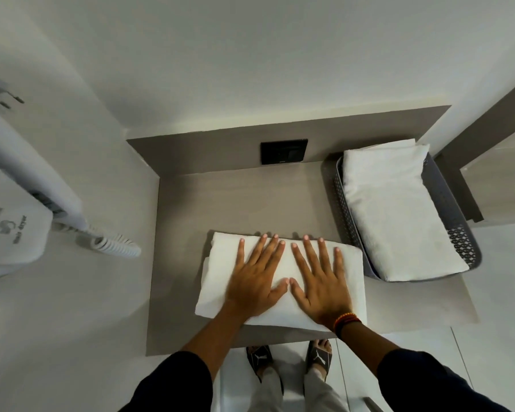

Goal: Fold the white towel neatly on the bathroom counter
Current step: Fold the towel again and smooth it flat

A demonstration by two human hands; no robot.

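Observation:
A white towel [220, 281], folded into a thick rectangle, lies on the grey-brown counter [235, 203] near its front edge. My left hand [254, 278] rests flat on the towel's middle with fingers spread. My right hand [321, 281] lies flat beside it on the towel's right half, fingers also spread, thumbs nearly touching. Neither hand grips the cloth. A red and orange band circles my right wrist.
A grey perforated basket [455, 221] holding another folded white towel [390, 209] stands at the counter's right end. A black wall socket [283, 151] sits on the backsplash. A white wall hair dryer [27, 185] with a coiled cord [116, 245] hangs at left.

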